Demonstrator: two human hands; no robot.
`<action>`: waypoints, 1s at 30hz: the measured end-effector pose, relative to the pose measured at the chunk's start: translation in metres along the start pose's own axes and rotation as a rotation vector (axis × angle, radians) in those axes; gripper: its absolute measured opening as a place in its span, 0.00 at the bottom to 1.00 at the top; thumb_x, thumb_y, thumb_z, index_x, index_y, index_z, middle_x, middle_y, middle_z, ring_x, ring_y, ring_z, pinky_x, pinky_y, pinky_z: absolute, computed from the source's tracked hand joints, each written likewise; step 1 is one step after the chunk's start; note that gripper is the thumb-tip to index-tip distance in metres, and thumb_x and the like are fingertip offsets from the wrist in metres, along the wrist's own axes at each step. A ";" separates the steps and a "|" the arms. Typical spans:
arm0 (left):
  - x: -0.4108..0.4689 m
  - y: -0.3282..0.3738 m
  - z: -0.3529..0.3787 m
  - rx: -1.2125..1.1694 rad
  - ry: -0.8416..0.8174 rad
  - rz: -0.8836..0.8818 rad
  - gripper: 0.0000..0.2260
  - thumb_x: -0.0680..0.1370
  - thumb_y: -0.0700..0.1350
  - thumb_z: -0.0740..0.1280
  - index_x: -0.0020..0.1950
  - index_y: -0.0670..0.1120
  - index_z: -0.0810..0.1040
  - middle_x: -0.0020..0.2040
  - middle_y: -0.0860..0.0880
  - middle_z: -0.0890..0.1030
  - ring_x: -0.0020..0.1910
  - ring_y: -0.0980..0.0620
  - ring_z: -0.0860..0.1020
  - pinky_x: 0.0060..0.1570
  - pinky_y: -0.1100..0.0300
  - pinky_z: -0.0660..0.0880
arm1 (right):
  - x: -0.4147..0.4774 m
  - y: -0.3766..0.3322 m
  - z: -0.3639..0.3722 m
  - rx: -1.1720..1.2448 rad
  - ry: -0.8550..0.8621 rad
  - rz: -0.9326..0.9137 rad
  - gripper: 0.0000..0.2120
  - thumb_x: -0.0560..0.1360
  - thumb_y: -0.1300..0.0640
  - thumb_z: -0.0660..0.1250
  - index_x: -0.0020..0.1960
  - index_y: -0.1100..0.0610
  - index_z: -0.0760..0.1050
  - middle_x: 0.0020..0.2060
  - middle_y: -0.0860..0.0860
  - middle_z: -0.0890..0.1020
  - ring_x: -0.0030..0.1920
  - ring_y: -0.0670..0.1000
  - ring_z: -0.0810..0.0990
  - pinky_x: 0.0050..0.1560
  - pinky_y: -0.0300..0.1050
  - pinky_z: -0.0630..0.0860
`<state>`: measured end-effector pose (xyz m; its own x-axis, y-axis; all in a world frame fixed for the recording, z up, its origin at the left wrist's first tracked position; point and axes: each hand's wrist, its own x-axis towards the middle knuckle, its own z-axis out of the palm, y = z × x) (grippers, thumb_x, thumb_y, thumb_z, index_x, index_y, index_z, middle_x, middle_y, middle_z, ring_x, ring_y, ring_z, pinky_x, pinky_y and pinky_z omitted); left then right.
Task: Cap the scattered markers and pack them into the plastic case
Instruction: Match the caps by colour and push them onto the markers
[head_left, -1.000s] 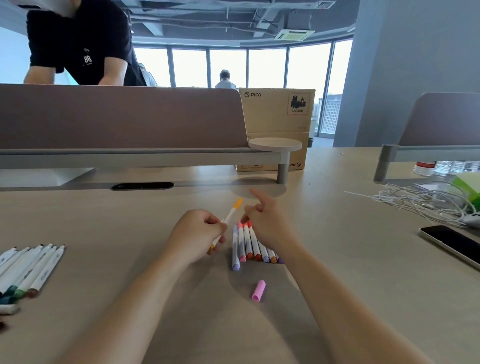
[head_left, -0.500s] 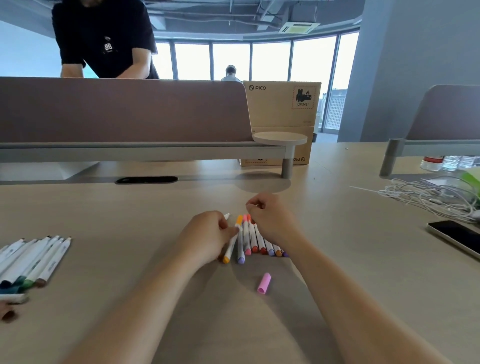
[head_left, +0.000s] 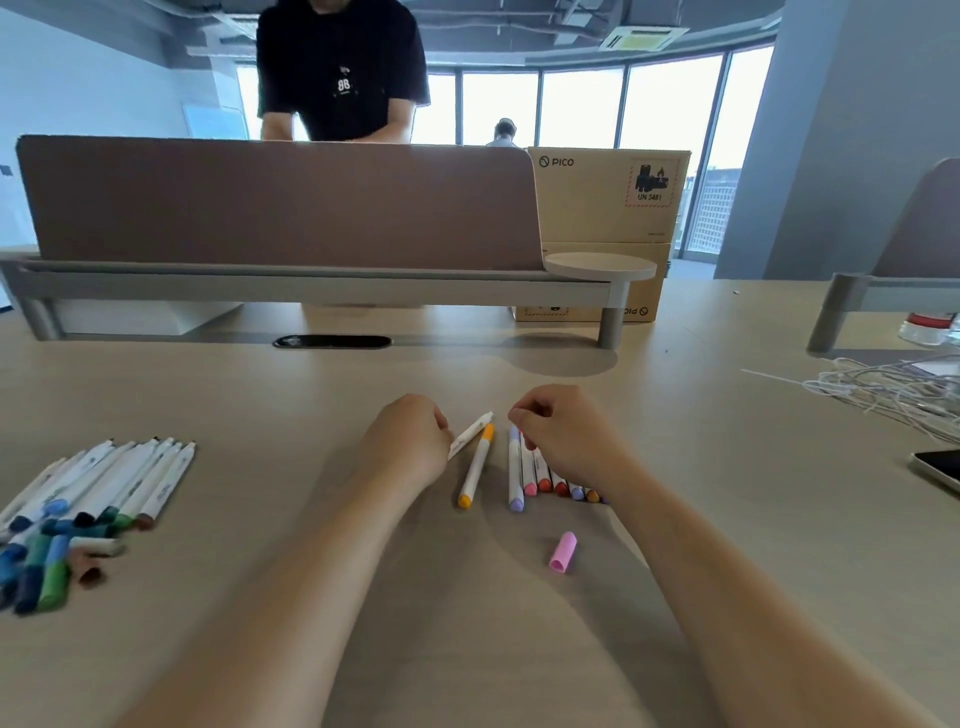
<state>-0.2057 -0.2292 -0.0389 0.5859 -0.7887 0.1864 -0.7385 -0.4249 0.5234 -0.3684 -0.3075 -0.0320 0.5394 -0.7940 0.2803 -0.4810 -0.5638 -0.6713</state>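
Puts capped orange marker (head_left: 475, 467) by the row (head_left: 544, 480), next pinches white marker (head_left: 471, 433) in left fingers (head_left: 440, 422); right fingers (head_left: 521, 415) unclear.

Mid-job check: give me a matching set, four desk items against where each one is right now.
Things:
1 orange marker
2 white marker
3 pink cap
4 phone

Places:
A held in the left hand
B at the desk's right edge
C loose, just left of the marker row
D alone, nearest the camera

Pairs: 1-C, 2-A, 3-D, 4-B
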 end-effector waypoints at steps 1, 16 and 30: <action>0.000 0.000 0.000 0.000 -0.020 -0.003 0.08 0.75 0.43 0.66 0.47 0.48 0.85 0.45 0.46 0.84 0.47 0.46 0.81 0.43 0.58 0.75 | 0.000 -0.001 0.000 -0.012 -0.009 -0.003 0.09 0.80 0.54 0.62 0.45 0.51 0.80 0.35 0.46 0.80 0.34 0.46 0.76 0.39 0.44 0.76; -0.001 -0.002 0.012 0.116 -0.031 -0.030 0.08 0.77 0.45 0.62 0.46 0.46 0.80 0.44 0.46 0.81 0.44 0.44 0.79 0.39 0.57 0.72 | -0.004 -0.008 0.000 -0.077 -0.059 0.001 0.09 0.79 0.52 0.62 0.49 0.52 0.81 0.36 0.46 0.80 0.33 0.46 0.75 0.39 0.45 0.75; -0.017 0.019 -0.006 -0.282 -0.098 0.022 0.08 0.77 0.43 0.64 0.39 0.43 0.78 0.38 0.45 0.80 0.39 0.45 0.77 0.37 0.57 0.69 | -0.011 -0.016 -0.016 -0.176 -0.068 0.021 0.10 0.79 0.49 0.64 0.46 0.53 0.79 0.35 0.49 0.80 0.35 0.50 0.78 0.41 0.49 0.79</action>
<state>-0.2277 -0.2216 -0.0274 0.5257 -0.8413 0.1259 -0.6206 -0.2781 0.7332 -0.3773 -0.2933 -0.0136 0.5704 -0.7923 0.2166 -0.6030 -0.5830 -0.5445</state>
